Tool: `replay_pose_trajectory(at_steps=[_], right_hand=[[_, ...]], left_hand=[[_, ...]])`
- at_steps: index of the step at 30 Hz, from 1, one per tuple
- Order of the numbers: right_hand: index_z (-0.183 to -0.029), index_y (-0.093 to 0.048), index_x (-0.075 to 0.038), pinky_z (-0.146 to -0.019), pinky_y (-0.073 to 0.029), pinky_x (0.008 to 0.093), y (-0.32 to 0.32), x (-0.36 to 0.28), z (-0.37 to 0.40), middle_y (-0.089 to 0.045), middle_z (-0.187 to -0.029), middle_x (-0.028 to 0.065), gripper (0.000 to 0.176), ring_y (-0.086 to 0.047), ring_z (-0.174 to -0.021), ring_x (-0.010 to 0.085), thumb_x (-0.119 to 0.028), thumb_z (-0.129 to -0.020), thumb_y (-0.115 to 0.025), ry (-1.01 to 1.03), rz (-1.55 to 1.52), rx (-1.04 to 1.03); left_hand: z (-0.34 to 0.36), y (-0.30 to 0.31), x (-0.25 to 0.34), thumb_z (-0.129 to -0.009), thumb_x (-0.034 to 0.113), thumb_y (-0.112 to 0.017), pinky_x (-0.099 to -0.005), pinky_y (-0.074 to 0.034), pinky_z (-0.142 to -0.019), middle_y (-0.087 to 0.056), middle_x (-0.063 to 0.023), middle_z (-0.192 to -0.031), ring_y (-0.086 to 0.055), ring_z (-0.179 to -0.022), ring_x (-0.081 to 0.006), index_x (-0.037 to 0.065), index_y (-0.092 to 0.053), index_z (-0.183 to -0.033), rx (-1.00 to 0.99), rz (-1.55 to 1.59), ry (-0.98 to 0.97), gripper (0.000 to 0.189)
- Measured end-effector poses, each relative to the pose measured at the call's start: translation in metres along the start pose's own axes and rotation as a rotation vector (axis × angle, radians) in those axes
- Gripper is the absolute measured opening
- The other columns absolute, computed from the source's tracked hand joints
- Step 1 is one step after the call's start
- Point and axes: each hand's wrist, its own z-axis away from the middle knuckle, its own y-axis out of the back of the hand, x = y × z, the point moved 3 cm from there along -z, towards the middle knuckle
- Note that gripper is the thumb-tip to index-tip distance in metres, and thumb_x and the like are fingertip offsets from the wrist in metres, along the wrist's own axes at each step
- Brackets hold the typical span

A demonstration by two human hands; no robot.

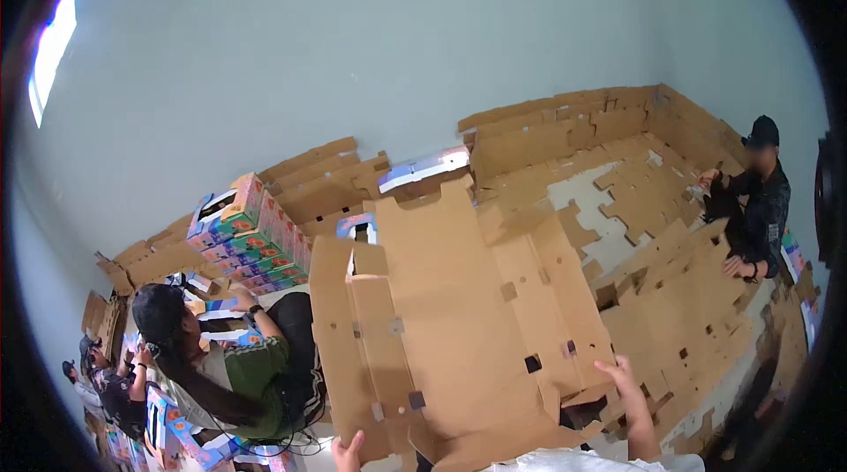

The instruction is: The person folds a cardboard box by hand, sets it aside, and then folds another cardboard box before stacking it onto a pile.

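box stack (254, 241) left of cardboard sheet (459, 322), cartons (565, 132) behind

A plain, pale grey-green wall (353, 57) fills the upper half of the view and meets a second wall (723, 31) at a corner on the right. A bright window (51, 48) glows at the far upper left, and soft daylight spreads evenly through the room. The floor (609, 207) is pale where it shows, in patches between flattened brown cardboard sheets (679, 295) that cover most of it. More cardboard (556, 128) leans in stacks along the base of the walls
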Motion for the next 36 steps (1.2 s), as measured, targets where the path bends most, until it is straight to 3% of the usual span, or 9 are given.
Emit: replay_pose_trajectory(at_steps=[5,8,12,22,24,26,30,33,36], right_hand=[[-0.124,-0.042,0.003,-0.085,-0.047,0.0341,0.011,-0.007,-0.026,-0.056,-0.114,0.0137,0.07,-0.056,-0.102,0.0231,-0.025,-0.071,-0.079,-0.185,-0.189,0.101],[-0.127,-0.042,0.002,-0.09,-0.045,0.0349,0.019,0.001,-0.036,-0.056,-0.115,0.0139,0.074,-0.055,-0.106,0.0235,-0.027,-0.071,-0.079,-0.191,-0.082,0.027],[-0.129,-0.045,0.0,-0.091,-0.045,0.0317,0.03,0.014,-0.048,-0.054,-0.123,0.012,0.072,-0.053,-0.112,0.0196,-0.032,-0.074,-0.078,-0.044,0.41,-0.411],[-0.113,-0.059,0.003,-0.084,-0.046,0.0282,-0.011,0.015,-0.082,-0.064,-0.106,0.0058,0.045,-0.058,-0.097,0.0126,-0.028,-0.082,-0.071,0.105,0.148,-0.26],[-0.113,-0.059,0.002,-0.084,-0.047,0.0283,-0.028,0.001,-0.097,-0.064,-0.106,0.0061,0.044,-0.058,-0.096,0.0127,-0.028,-0.083,-0.07,0.143,0.121,-0.225],[-0.113,-0.059,0.002,-0.083,-0.047,0.0284,-0.042,-0.017,-0.112,-0.064,-0.106,0.0065,0.043,-0.059,-0.095,0.0127,-0.028,-0.083,-0.069,0.177,0.095,-0.2],[-0.113,-0.058,0.002,-0.079,-0.049,0.0298,-0.074,-0.035,-0.149,-0.064,-0.105,0.0084,0.044,-0.061,-0.093,0.0146,-0.029,-0.084,-0.068,0.065,-0.141,-0.072],[-0.116,-0.053,0.004,-0.081,-0.049,0.0315,-0.102,-0.005,-0.189,-0.062,-0.106,0.0106,0.048,-0.061,-0.093,0.0184,-0.028,-0.084,-0.069,-0.014,-0.432,0.128],[-0.118,-0.051,0.004,-0.085,-0.048,0.0318,-0.137,0.012,-0.222,-0.061,-0.11,0.0115,0.05,-0.06,-0.098,0.0183,-0.027,-0.084,-0.069,0.012,-0.612,0.274]], left_hand=[[-0.06,-0.013,-0.026,-0.085,0.028,-0.067,-0.033,-0.049,-0.083,-0.059,-0.0106,-0.104,-0.06,-0.091,-0.0198,0.001,-0.049,-0.115,-0.084,0.041,-0.104,0.044],[-0.053,-0.019,0.019,-0.078,0.012,-0.072,-0.0285,-0.05,-0.077,-0.06,-0.0095,-0.097,-0.06,-0.087,-0.0186,-0.002,-0.05,-0.11,-0.156,-0.005,0.064,0.041],[-0.044,-0.003,0.027,-0.086,0.007,-0.061,-0.0342,-0.052,-0.081,-0.065,-0.0142,-0.1,-0.064,-0.089,-0.0262,-0.008,-0.061,-0.105,-0.436,0.108,-0.031,0.025],[-0.114,-0.057,-0.013,-0.086,0.014,-0.062,-0.0396,-0.052,-0.082,-0.06,-0.0163,-0.106,-0.06,-0.099,-0.0251,-0.006,-0.06,-0.1,-0.258,0.554,0.176,0.024],[-0.128,-0.098,0.054,-0.089,0.015,-0.057,-0.0398,-0.045,-0.091,-0.057,-0.0172,-0.117,-0.054,-0.111,-0.0274,-0.003,-0.062,-0.103,-0.146,0.09,0.038,0.024],[-0.179,-0.135,0.101,-0.084,0.005,-0.062,-0.028,-0.048,-0.075,-0.06,-0.0048,-0.097,-0.058,-0.082,-0.0153,-0.002,-0.05,-0.12,-0.228,0.265,-0.351,0.039],[-0.3,-0.185,0.207,-0.09,0.02,-0.057,-0.0301,-0.045,-0.085,-0.058,-0.0102,-0.109,-0.057,-0.098,-0.0182,0.003,-0.047,-0.127,-0.401,-0.017,-0.453,0.041],[-0.237,-0.251,0.296,-0.091,0.022,-0.053,-0.0352,-0.039,-0.097,-0.05,-0.0159,-0.13,-0.051,-0.116,-0.0235,0.004,-0.042,-0.134,-0.477,0.149,-0.455,0.048],[-0.201,-0.266,0.293,-0.091,0.023,-0.052,-0.0404,-0.024,-0.111,-0.037,-0.0158,-0.143,-0.035,-0.133,-0.0251,0.002,-0.034,-0.14,-0.258,-0.207,-0.916,0.056]])
